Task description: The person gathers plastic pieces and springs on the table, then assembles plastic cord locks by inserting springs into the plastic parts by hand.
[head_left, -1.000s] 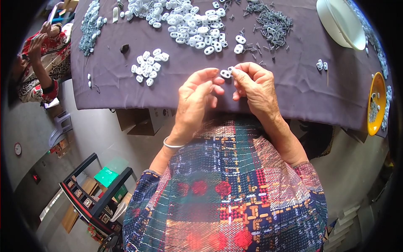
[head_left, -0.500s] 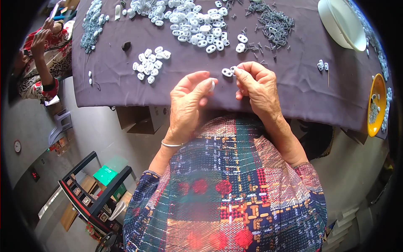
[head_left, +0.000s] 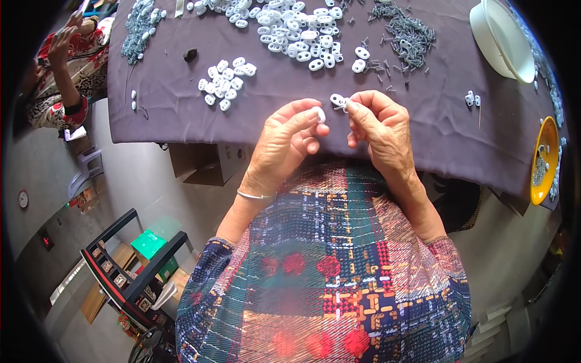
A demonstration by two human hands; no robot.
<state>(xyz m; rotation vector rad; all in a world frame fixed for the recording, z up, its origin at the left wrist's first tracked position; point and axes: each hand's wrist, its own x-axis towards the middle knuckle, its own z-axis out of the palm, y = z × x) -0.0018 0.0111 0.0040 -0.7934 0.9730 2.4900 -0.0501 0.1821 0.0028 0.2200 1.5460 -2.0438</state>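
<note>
My right hand [head_left: 380, 130] pinches a small white oval plastic piece [head_left: 337, 100] with a thin metal pin through it, held just above the near edge of the purple-covered table [head_left: 423, 121]. My left hand [head_left: 287, 142] holds a second small white piece [head_left: 319, 114] between thumb and forefinger, a short way left of the first. A small pile of white pieces [head_left: 225, 81] lies to the left of my hands. A larger heap of white pieces [head_left: 290, 30] sits further back. A heap of grey metal pins [head_left: 405, 33] lies at the back right.
A white bowl [head_left: 499, 36] stands at the back right and an orange bowl [head_left: 541, 160] with small parts at the right edge. Another grey heap [head_left: 139, 27] lies at the back left. Another person [head_left: 63, 72] sits at the left. A cardboard box [head_left: 203, 163] is under the table.
My two hands have drawn slightly apart; the left now holds its own white piece, separate from the piece with the pin in the right.
</note>
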